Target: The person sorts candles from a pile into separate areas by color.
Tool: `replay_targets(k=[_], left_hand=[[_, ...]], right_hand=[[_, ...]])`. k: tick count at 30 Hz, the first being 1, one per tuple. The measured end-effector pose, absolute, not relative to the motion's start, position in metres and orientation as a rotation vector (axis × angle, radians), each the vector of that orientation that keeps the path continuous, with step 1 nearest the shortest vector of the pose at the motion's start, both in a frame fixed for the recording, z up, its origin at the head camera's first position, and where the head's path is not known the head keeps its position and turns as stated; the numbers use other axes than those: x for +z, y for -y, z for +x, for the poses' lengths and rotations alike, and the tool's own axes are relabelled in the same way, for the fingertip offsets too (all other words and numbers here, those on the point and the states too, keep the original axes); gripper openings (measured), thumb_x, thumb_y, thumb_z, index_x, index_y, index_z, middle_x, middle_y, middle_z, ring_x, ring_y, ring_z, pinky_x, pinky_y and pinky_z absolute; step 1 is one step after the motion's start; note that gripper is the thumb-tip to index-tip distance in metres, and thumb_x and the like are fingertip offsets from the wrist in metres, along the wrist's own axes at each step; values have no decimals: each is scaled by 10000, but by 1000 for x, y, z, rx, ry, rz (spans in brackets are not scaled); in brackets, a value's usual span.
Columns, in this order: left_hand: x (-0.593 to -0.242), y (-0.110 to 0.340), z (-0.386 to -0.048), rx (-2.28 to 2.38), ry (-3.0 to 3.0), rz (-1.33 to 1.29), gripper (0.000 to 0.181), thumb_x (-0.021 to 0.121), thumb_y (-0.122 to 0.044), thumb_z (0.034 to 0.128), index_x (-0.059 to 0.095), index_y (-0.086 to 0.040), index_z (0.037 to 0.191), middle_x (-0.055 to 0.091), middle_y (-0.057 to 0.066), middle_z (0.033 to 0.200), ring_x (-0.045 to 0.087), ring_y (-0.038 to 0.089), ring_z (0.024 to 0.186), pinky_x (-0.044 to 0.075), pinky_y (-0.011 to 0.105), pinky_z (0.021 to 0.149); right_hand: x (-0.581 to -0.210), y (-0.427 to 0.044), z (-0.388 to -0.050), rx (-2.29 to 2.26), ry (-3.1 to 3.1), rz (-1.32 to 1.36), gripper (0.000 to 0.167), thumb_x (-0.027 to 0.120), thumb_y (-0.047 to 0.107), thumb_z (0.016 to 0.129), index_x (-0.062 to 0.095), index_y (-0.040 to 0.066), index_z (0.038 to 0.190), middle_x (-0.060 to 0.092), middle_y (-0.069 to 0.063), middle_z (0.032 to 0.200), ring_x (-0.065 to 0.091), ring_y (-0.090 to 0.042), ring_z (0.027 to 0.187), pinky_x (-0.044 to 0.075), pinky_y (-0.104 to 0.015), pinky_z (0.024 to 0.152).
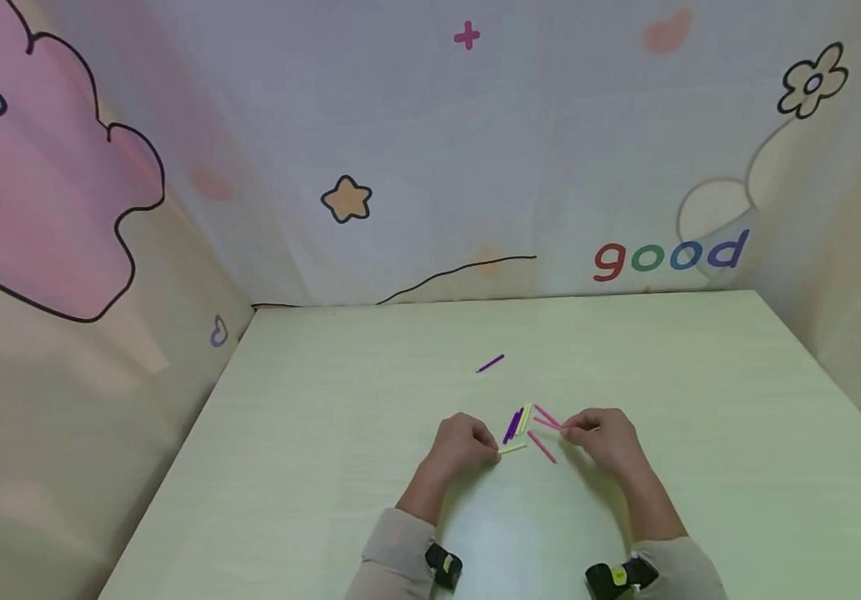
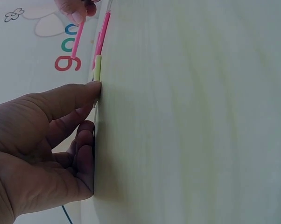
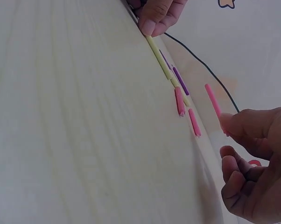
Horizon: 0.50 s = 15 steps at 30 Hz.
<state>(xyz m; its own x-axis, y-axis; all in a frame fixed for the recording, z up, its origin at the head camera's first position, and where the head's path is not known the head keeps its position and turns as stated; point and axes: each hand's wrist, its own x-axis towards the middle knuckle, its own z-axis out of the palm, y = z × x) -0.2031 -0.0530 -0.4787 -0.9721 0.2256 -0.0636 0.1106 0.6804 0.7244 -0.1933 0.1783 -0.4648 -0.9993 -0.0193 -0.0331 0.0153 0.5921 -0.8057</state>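
Thumb and fingertips of my left hand (image 1: pixel 462 442) pinch the near-left end of a short yellow stick (image 1: pixel 514 448), which lies low at the tabletop. My right hand (image 1: pixel 608 436) pinches one end of a short pink stick (image 3: pixel 212 99); the right wrist view has it raised above the table. Between the hands lies a loose cluster: purple sticks (image 1: pixel 512 426), yellow sticks (image 1: pixel 524 419) beside them, a pink stick (image 1: pixel 546 414) at the upper right and another pink stick (image 1: pixel 543 447) slanting nearer to me. In the left wrist view, the held yellow stick (image 2: pixel 98 67) is partly covered by the thumb.
A single purple stick (image 1: pixel 491 363) lies farther back on the pale table (image 1: pixel 325 400). A printed cloth wall (image 1: pixel 430 150) rises along the back edge, and side walls flank the table. Each sleeve has a dark wrist camera (image 1: pixel 443 566) near it.
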Motion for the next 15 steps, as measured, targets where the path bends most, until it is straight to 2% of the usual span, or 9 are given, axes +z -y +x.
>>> replay_targets(k=[9,15], left_hand=[[-478,51,-205,1161,-2731,242,99,807,-120,693,710,-104,684,583,-81,624,481,74,652,411,225,592],[-478,52,-203,1139,-2737,246,103,809,-129,695,708,-106,687,575,-82,631,471,74,652,405,224,595]], right_hand=[[-459,-211,-198,-1405,-2833,-8,162,653,136,851,701,-2,921,625,-70,854,523,-231,788,409,-335,632],[-462,-231,-200,-1394,-2863,103,233,644,187,868,692,-18,966,636,-95,885,523,-250,818,399,-335,636]])
